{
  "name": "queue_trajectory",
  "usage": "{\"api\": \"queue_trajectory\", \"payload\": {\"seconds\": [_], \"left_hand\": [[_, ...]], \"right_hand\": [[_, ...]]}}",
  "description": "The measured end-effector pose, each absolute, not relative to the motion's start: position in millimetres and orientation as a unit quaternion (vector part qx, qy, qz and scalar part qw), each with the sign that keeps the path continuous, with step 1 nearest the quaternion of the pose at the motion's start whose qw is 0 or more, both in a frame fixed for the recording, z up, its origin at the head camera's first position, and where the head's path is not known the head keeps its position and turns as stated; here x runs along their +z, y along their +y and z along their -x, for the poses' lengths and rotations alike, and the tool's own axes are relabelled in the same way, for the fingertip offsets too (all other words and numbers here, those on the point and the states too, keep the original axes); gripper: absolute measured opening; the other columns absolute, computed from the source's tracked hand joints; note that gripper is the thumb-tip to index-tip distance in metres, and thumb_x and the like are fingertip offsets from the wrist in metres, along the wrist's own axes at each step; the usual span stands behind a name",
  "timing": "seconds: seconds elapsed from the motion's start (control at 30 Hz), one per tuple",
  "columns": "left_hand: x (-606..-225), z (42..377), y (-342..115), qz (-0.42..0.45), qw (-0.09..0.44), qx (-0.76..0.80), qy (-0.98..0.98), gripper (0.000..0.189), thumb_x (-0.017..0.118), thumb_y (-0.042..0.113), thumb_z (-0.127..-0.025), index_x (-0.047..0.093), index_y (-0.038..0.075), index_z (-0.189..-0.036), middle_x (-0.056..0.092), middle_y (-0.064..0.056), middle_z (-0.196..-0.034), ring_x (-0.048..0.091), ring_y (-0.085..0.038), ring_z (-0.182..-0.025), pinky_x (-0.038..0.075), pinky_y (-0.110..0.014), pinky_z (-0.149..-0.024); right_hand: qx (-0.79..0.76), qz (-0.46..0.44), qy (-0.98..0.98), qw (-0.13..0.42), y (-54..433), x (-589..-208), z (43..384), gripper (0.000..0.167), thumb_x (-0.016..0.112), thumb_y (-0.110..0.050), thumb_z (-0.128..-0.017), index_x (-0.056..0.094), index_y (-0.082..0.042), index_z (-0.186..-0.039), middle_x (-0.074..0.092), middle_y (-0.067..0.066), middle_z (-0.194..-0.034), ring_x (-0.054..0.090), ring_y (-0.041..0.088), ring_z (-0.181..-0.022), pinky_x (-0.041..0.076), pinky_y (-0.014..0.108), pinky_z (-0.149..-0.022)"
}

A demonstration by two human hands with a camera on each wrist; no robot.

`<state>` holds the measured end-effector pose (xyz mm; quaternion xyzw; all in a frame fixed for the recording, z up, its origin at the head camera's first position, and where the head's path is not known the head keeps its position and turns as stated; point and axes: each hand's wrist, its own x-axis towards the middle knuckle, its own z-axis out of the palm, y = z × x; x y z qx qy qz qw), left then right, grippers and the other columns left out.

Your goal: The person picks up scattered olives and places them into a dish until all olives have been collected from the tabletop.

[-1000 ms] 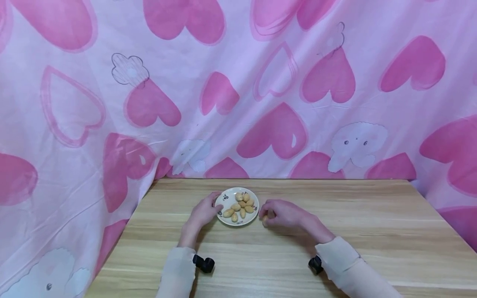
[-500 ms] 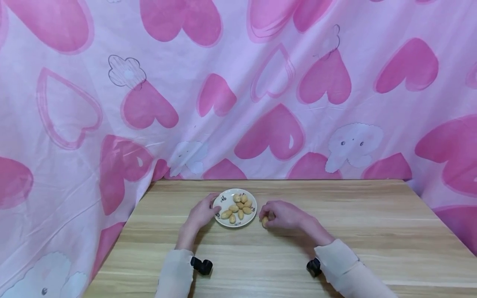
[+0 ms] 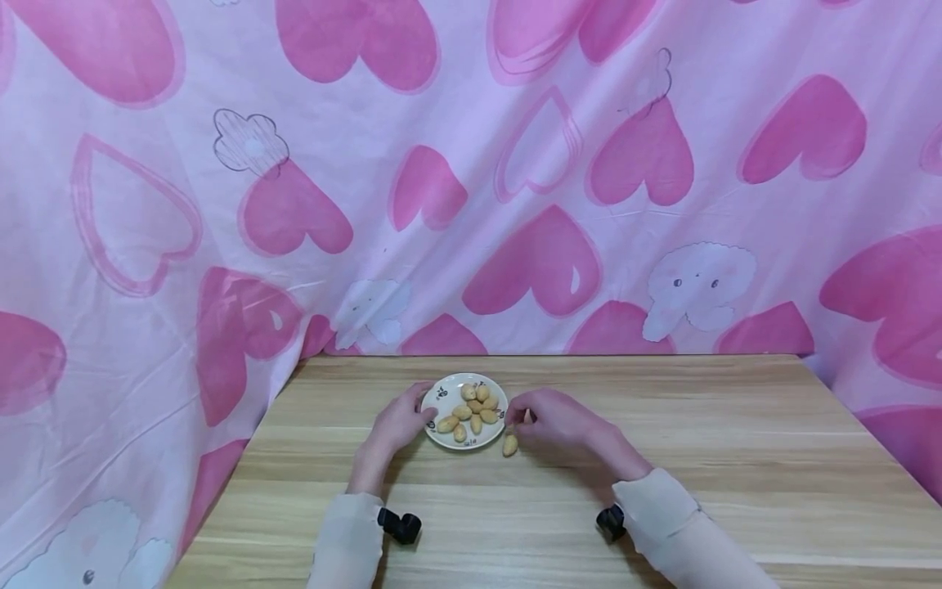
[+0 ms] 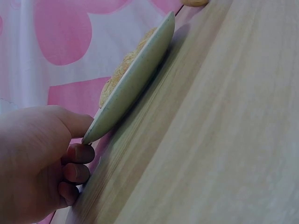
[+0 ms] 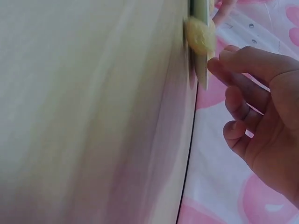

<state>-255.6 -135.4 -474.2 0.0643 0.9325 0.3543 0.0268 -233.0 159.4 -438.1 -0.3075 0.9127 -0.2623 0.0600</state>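
Observation:
My left hand (image 3: pixel 398 423) pinches the left rim of a small white plate (image 3: pixel 441 401) with dark printed motifs. In the left wrist view, the thumb lies over the rim and the curled fingers sit beneath it. Several tan, oval, rough-surfaced nuts (image 3: pixel 474 406) are heaped on the plate. One loose nut (image 3: pixel 510 445) lies just off the plate's lower right edge. Beside it is my right hand (image 3: pixel 553 419), fingers loosely bent and nothing in them. The right wrist view has its thumb and index fingertips close together, a small gap short of the loose nut (image 5: pixel 201 36).
A wood-grain table (image 3: pixel 699 458) carries everything. Behind it and along the left side hangs a pink heart-patterned cloth (image 3: pixel 537 262). Small black wrist cameras (image 3: pixel 400 526) sit at both cuffs.
The nut that was at my right fingertips now lies free on the table, a little further left and nearer the plate. My right hand has shifted slightly left; the left stays on the rim.

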Motion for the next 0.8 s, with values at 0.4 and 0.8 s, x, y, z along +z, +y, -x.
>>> {"api": "queue_trajectory", "payload": {"seconds": [0.4, 0.8], "left_hand": [[-475, 257, -137, -0.064, 0.028, 0.356, 0.932, 0.054, 0.064, 0.026, -0.095, 0.049, 0.015, -0.146, 0.063, -0.017, -0.132, 0.054, -0.037, -0.129, 0.040, -0.056, -0.108], [-476, 257, -137, -0.064, 0.028, 0.351, 0.934, 0.055, 0.065, 0.027, -0.094, 0.050, 0.016, -0.145, 0.065, -0.015, -0.129, 0.057, -0.035, -0.124, 0.042, -0.056, -0.105]], "right_hand": [[-0.229, 0.339, 0.904, 0.120, 145, -437, 232, 0.016, 0.080, -0.024, -0.082, 0.071, -0.026, -0.095, 0.067, -0.011, -0.093, 0.059, 0.007, -0.083, 0.048, 0.027, -0.077], [-0.230, 0.327, 0.911, 0.097, 138, -427, 229, 0.011, 0.076, -0.024, -0.085, 0.070, -0.029, -0.092, 0.062, -0.015, -0.086, 0.055, 0.007, -0.077, 0.046, 0.026, -0.071]]}}
